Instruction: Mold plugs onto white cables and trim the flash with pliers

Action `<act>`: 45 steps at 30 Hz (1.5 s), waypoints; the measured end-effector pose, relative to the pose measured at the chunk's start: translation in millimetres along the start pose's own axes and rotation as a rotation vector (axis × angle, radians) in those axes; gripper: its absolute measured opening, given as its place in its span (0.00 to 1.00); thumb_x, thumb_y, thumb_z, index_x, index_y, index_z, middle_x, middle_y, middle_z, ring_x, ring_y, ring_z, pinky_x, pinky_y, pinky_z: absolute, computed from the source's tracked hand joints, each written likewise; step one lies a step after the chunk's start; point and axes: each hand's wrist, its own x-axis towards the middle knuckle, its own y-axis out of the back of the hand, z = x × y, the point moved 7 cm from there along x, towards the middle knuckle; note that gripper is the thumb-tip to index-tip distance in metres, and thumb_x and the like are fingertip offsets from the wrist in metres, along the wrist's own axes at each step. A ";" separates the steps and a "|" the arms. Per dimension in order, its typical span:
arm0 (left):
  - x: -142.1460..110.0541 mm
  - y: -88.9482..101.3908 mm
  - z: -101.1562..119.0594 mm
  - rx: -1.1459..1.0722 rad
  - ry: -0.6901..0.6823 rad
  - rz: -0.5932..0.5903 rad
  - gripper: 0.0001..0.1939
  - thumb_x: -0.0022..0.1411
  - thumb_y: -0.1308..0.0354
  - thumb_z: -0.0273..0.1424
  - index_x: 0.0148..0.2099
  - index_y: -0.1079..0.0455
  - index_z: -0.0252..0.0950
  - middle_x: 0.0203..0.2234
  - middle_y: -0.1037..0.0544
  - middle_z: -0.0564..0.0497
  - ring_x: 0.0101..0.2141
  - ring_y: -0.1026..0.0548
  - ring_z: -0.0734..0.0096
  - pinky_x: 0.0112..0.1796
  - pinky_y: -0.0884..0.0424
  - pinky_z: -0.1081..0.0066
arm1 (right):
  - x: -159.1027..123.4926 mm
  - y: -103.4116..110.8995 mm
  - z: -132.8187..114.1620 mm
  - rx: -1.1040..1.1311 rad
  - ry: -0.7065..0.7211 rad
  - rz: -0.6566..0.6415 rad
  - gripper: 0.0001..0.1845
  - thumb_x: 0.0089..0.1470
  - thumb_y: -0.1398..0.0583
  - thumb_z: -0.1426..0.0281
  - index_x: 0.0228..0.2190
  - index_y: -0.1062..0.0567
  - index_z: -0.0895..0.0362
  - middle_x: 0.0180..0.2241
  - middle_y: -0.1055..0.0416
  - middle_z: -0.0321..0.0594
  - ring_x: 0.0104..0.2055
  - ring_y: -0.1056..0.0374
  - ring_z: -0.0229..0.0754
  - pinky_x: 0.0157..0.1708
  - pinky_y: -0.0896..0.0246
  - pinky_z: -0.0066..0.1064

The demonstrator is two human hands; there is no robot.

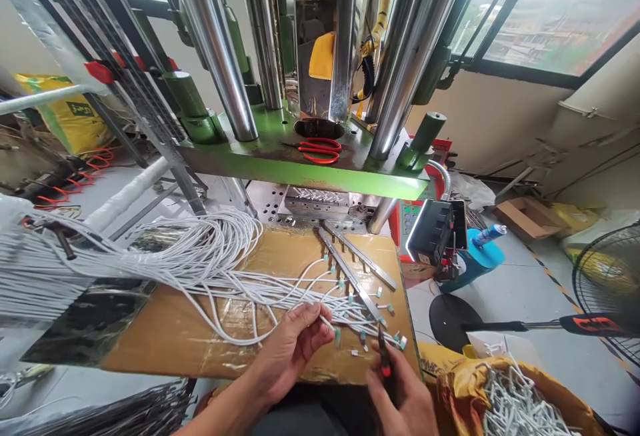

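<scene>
Now a white cable [327,323] is pinched between fingertips in the left hand [293,349], a dark tool [384,357] clasped by the curled right hand [411,389].

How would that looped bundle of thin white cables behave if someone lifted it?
The looped bundle of thin white cables would probably flop and sag, since its strands bend in loose curves. It may tangle, as strands cross one another. Lifting might also drag the small teal-tipped ends across the brown tabletop.

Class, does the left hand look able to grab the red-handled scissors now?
Probably not yet: the left hand holds a white cable, though nothing covers the red-handled scissors on the green plate.
</scene>
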 end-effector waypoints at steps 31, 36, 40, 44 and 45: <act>-8.0 -16.8 20.6 1.008 -0.380 -0.197 0.10 0.63 0.41 0.34 0.36 0.19 0.39 0.43 0.21 0.44 0.46 0.26 0.59 0.50 0.32 0.65 | 30.8 -66.1 -2.4 0.513 -0.293 -0.334 0.15 0.52 0.37 0.61 0.40 0.27 0.57 0.30 0.29 0.35 0.31 0.34 0.37 0.31 0.38 0.26; -4.4 -16.2 27.4 1.006 -0.412 -0.167 0.10 0.64 0.43 0.35 0.37 0.21 0.38 0.43 0.22 0.44 0.41 0.25 0.62 0.37 0.28 0.72 | 26.0 -35.5 -14.9 -0.126 0.263 -0.261 0.19 0.50 0.42 0.74 0.46 0.26 0.53 0.39 0.26 0.40 0.40 0.31 0.44 0.42 0.35 0.31; -7.3 -25.5 33.8 1.115 -0.496 -0.224 0.09 0.65 0.43 0.32 0.38 0.20 0.39 0.42 0.21 0.44 0.45 0.25 0.61 0.48 0.31 0.67 | 18.1 -33.0 -19.9 -0.349 0.489 -0.208 0.26 0.50 0.46 0.77 0.52 0.31 0.50 0.41 0.27 0.41 0.43 0.31 0.46 0.44 0.34 0.35; -10.2 -32.0 35.4 1.173 -0.557 -0.280 0.10 0.65 0.44 0.30 0.39 0.20 0.40 0.41 0.21 0.42 0.44 0.25 0.60 0.47 0.31 0.65 | 15.7 -34.4 -19.0 -0.498 0.605 -0.186 0.28 0.50 0.47 0.78 0.54 0.33 0.53 0.40 0.27 0.43 0.41 0.31 0.48 0.41 0.33 0.38; -10.4 -33.0 35.4 1.185 -0.565 -0.289 0.10 0.65 0.44 0.30 0.39 0.20 0.40 0.41 0.21 0.42 0.44 0.26 0.59 0.48 0.31 0.65 | 15.0 -34.3 -18.0 -0.521 0.621 -0.176 0.27 0.51 0.47 0.78 0.54 0.33 0.53 0.38 0.27 0.43 0.39 0.30 0.47 0.40 0.33 0.37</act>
